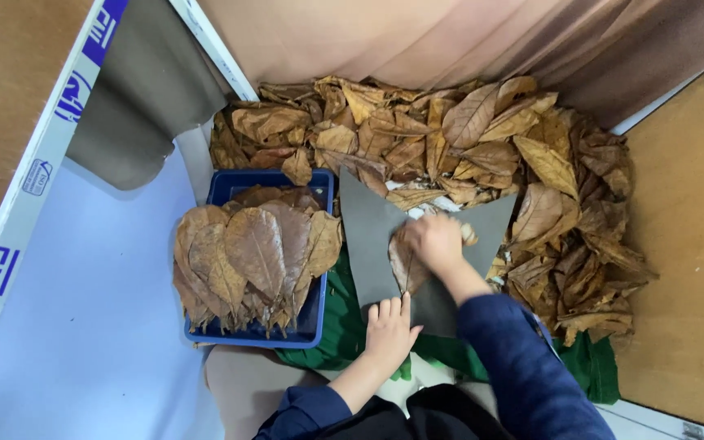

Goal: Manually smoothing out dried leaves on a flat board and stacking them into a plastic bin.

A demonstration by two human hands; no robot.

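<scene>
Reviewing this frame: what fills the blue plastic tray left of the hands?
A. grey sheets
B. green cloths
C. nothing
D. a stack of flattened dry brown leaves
D: the blue plastic tray holds a stack of flattened dry brown leaves, overhanging its rim, while the right hand presses a leaf on the grey sheet.

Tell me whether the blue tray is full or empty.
Full: the blue tray holds a stack of dry brown leaves that covers its inside and overhangs its left and near edges.
</scene>
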